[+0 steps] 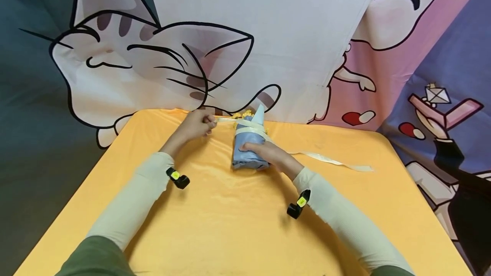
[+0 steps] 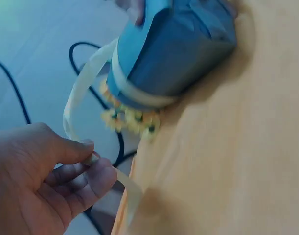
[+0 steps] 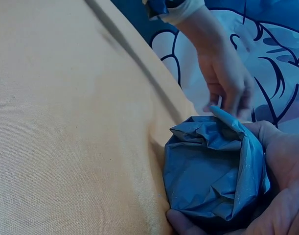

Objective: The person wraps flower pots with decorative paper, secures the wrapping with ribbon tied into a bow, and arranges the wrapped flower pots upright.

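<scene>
A bouquet wrapped in blue paper (image 1: pixel 247 156) lies on the table, its small yellow flowers (image 2: pixel 132 120) poking out at the far end. My right hand (image 1: pixel 266 151) grips the wrapped body from the right, thumb on top. In the right wrist view the folded, crumpled base of the paper (image 3: pixel 208 171) faces the camera, with fingers around it. A cream ribbon (image 1: pixel 251 129) goes round the upper part of the wrapping. To the left, my left hand (image 1: pixel 196 124) pinches one length of this ribbon between thumb and forefinger, as the left wrist view (image 2: pixel 56 171) shows.
The ribbon's other tail (image 1: pixel 333 160) trails to the right over the yellow tablecloth (image 1: pixel 215 216). Behind the table's far edge hangs a cloth printed with a cartoon cat (image 1: pixel 126 54). A printed figure covers the cloth at the right.
</scene>
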### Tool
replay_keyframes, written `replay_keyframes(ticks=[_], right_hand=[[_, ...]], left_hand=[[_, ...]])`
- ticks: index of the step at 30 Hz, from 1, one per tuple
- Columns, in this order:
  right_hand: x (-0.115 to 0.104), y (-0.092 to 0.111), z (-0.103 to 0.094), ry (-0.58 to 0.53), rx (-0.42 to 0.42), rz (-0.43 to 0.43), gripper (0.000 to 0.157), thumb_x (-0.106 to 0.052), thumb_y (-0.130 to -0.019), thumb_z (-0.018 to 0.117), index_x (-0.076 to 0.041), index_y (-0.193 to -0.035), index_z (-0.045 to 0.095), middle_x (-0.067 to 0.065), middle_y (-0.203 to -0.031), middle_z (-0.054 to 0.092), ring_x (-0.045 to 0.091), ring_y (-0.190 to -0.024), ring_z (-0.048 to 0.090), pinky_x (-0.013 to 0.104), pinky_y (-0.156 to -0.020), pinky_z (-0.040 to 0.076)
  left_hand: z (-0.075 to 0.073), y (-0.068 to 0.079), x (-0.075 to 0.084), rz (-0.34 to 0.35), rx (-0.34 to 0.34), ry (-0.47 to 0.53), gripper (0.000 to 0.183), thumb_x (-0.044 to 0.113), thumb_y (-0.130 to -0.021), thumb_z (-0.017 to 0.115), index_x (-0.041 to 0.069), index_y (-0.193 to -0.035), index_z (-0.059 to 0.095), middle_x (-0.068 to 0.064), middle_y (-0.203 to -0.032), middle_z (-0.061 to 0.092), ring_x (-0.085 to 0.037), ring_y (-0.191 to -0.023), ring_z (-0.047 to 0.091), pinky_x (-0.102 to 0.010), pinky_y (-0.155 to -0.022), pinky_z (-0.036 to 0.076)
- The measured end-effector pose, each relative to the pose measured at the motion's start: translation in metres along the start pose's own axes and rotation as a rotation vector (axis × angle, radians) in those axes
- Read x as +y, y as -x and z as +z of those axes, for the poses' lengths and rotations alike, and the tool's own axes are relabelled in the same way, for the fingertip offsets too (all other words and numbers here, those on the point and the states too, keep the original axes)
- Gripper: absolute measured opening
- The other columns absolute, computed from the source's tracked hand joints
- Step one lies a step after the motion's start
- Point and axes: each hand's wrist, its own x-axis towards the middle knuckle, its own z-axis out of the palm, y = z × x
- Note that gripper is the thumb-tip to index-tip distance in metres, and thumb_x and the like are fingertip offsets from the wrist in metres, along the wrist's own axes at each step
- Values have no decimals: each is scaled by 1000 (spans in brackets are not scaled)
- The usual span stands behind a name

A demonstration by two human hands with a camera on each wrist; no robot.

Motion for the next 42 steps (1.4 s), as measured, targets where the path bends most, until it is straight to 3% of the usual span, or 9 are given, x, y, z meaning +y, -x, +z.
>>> replay_keyframes(ticks=[6, 10, 15, 20, 26, 32, 36, 39, 42], right_hand=[[-1, 1, 2, -11, -2, -9, 111, -67, -94, 79, -5, -174, 35, 18, -182, 34, 36, -163, 45, 56, -134, 41], [-1, 2, 1, -8, -5, -18, 106, -66, -94, 78, -5, -172, 40, 17, -179, 40, 35, -158, 50, 55, -131, 45], [0, 2, 0, -19, -24, -37, 100, -65, -97, 76, -6, -170, 42, 15, -176, 44, 35, -158, 50, 56, -131, 44], [0, 2, -2, -35, -34, -36, 87, -64, -97, 77, -8, -158, 52, 13, -160, 59, 28, -139, 63, 44, -114, 56], [0, 1, -2, -30, -40, -22, 85, -66, -97, 76, -8, -155, 54, 12, -153, 62, 24, -127, 65, 36, -101, 58], [1, 0, -2, -13, -51, -35, 88, -68, -98, 74, -9, -160, 52, 12, -170, 52, 29, -147, 58, 48, -120, 52], [1, 0, -2, -10, -51, -41, 89, -68, -98, 73, -9, -161, 51, 12, -172, 50, 31, -152, 55, 53, -127, 47], [1, 1, -2, -12, -43, -36, 89, -68, -98, 74, -8, -160, 51, 12, -168, 53, 29, -147, 57, 49, -123, 49], [1, 2, -1, -16, -38, -30, 87, -67, -97, 75, -7, -157, 53, 12, -161, 58, 26, -138, 61, 44, -116, 51]], left_hand=[[-20, 17, -29, -72, 19, -141, 15, 14, -112, 69, 1, -110, 78, -16, -91, 79, -19, -71, 72, -30, -71, 55], [-30, 18, -52, -119, 13, -187, 14, 13, -108, 69, 3, -106, 79, -13, -88, 78, -22, -73, 68, -36, -75, 51], [-39, 12, -89, -70, -58, -229, 13, 20, -105, 68, 10, -102, 77, -5, -90, 73, -22, -77, 60, -38, -72, 48], [-40, 32, -60, -50, -124, -208, 19, 24, -110, 67, 8, -108, 75, -9, -96, 73, -19, -79, 61, -40, -83, 47], [-41, 32, -55, 42, -58, -15, 21, 24, -115, 67, 4, -115, 73, -14, -94, 67, -19, -70, 70, -30, -75, 56], [-42, 23, -52, 62, 11, -302, 27, 32, -118, 57, 10, -128, 70, -11, -93, 65, -22, -72, 56, -40, -69, 47], [-35, 17, -51, -15, -75, -461, 36, 37, -117, 58, 10, -140, 66, -19, -111, 75, -35, -90, 67, -53, -83, 55], [-25, 16, -42, -61, -123, -493, 51, 37, -112, 62, 6, -152, 60, -27, -139, 67, -49, -120, 66, -68, -103, 54], [-4, 15, -25, -4, -75, -436, 54, 31, -110, 64, 1, -154, 59, -28, -150, 60, -52, -136, 58, -71, -117, 49]])
